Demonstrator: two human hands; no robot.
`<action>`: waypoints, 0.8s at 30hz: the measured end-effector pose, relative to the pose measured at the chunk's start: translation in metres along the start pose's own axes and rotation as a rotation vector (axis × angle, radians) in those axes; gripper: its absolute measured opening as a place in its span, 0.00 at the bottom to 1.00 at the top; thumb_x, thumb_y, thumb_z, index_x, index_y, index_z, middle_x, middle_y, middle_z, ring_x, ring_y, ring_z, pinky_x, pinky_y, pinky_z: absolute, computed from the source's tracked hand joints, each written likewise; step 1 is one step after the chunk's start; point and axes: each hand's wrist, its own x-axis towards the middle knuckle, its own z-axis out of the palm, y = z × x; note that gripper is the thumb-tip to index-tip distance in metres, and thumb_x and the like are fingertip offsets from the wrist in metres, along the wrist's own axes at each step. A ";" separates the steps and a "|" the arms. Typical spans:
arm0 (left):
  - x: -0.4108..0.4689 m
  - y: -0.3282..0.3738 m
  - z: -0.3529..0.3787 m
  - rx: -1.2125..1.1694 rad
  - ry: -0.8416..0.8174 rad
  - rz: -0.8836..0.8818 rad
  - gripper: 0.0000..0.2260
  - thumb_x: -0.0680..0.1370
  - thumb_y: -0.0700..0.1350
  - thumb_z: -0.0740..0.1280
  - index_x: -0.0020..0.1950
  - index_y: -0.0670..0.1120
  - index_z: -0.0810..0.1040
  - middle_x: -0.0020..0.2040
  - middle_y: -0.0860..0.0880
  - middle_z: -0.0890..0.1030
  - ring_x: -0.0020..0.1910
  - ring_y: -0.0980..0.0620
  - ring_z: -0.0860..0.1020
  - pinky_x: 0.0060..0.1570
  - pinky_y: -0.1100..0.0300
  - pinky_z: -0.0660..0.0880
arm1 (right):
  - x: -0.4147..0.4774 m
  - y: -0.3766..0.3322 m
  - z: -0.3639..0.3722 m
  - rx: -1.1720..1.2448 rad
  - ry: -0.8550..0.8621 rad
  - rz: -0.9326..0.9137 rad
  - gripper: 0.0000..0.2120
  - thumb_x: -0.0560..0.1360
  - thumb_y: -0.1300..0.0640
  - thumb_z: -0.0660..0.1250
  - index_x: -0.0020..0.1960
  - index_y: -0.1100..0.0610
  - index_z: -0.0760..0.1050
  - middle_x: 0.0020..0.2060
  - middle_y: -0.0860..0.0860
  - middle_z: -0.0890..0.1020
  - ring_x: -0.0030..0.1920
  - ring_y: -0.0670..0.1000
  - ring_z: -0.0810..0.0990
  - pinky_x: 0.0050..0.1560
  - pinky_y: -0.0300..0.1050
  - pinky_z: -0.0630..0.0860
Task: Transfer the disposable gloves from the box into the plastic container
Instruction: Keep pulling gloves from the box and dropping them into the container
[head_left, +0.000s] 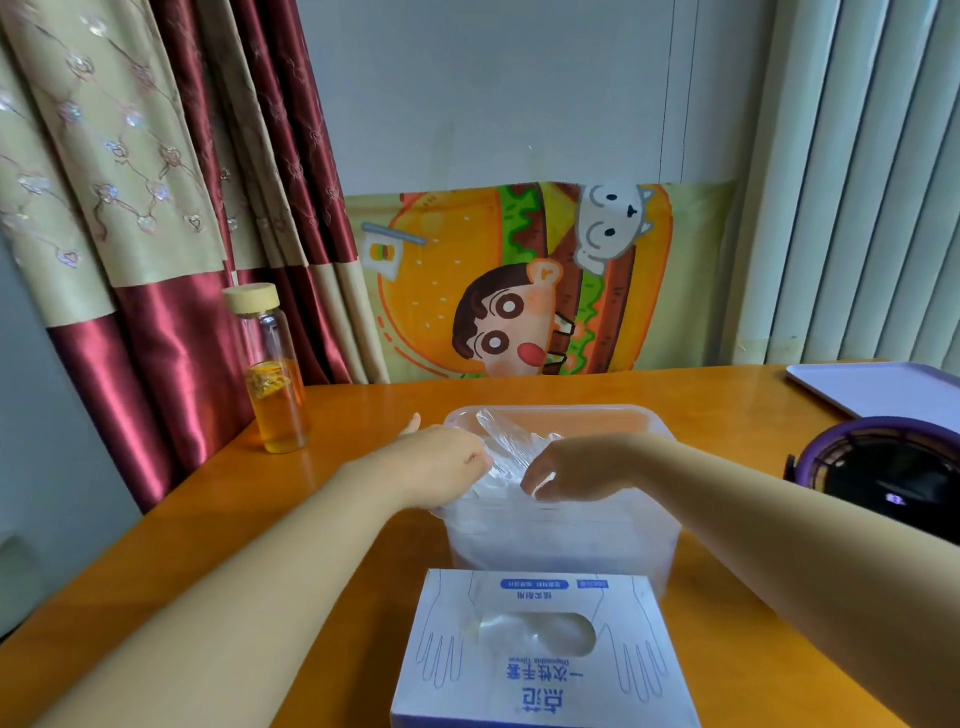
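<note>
So, the fingers (475, 460) of the left hand (441, 462) are curled in, pinching a crinkly bunch of clear disposable gloves (511, 441); the right hand (576, 467) has its fingertips (535, 487) bent down onto the same bunch and looks to be gripping it from the other side; both hands sit right over the plastic container (561, 551), so the bunch is half in, with one end poking up above the rim; I'd say we're partway through, maybe a good chunk done; the container already looks stuffed with filmy layers up to near the top; the box (535, 675) sits just in front of it, touching or nearly so, and I can see more film through its oval opening, so there's some left to pull; how much is in there, can't tell; off to the left on the table (363, 415) stands a bottle (272, 374) of amber liquid, well apart.
</note>
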 end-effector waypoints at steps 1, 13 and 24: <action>0.002 0.001 0.002 0.069 -0.026 0.003 0.18 0.84 0.43 0.48 0.60 0.51 0.77 0.62 0.53 0.77 0.68 0.49 0.68 0.73 0.38 0.40 | 0.007 0.000 0.001 -0.013 -0.057 0.019 0.17 0.82 0.53 0.55 0.69 0.51 0.70 0.69 0.47 0.71 0.68 0.50 0.69 0.72 0.48 0.60; 0.005 -0.004 0.012 -0.019 -0.038 0.019 0.22 0.84 0.47 0.43 0.67 0.53 0.74 0.71 0.52 0.70 0.77 0.52 0.54 0.74 0.43 0.35 | 0.018 0.008 0.010 0.016 -0.185 0.117 0.20 0.82 0.47 0.54 0.70 0.54 0.69 0.68 0.53 0.72 0.66 0.57 0.72 0.68 0.51 0.68; -0.031 -0.014 0.001 -0.354 0.382 0.000 0.12 0.81 0.46 0.60 0.62 0.53 0.78 0.56 0.56 0.70 0.57 0.57 0.70 0.56 0.62 0.67 | -0.056 -0.006 0.005 0.084 0.652 -0.222 0.08 0.77 0.54 0.65 0.52 0.50 0.82 0.47 0.41 0.83 0.39 0.39 0.77 0.36 0.25 0.71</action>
